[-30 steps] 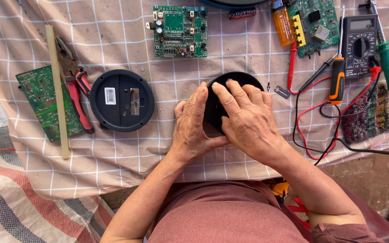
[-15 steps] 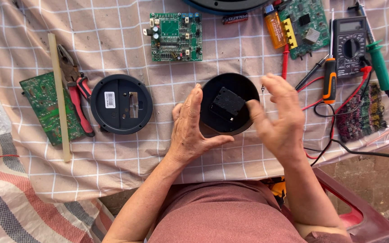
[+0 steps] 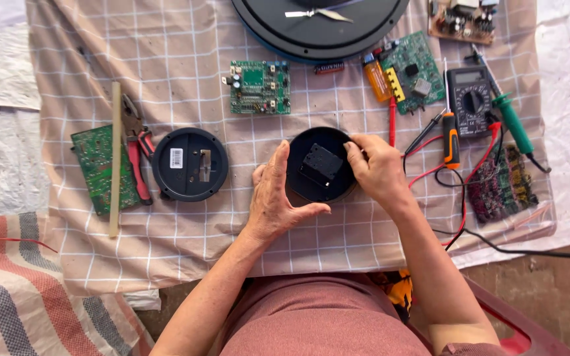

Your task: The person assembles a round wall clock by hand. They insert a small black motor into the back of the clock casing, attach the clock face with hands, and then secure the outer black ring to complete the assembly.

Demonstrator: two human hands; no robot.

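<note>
Right hand (image 3: 376,170) shifted since half a second ago: now pinching right rim of small round black plastic clock back (image 3: 321,165) with square black movement box at centre. Left hand (image 3: 275,198) spread, flat against disc's left edge, thumb out below; disc's left rim hidden behind fingers. Disc flat on checked beige cloth (image 3: 166,59) over tabletop, middle of view. Large dark round clock face (image 3: 321,23) cut off at top edge. Two small black discs counting second black round cover with white sticker (image 3: 189,163). Three clear green circuit boards (image 3: 258,87). One red-handled pliers (image 3: 136,155), partly under pale wooden stick (image 3: 115,158). One black multimeter (image 3: 468,100); lead tangle hard to follow.
</note>
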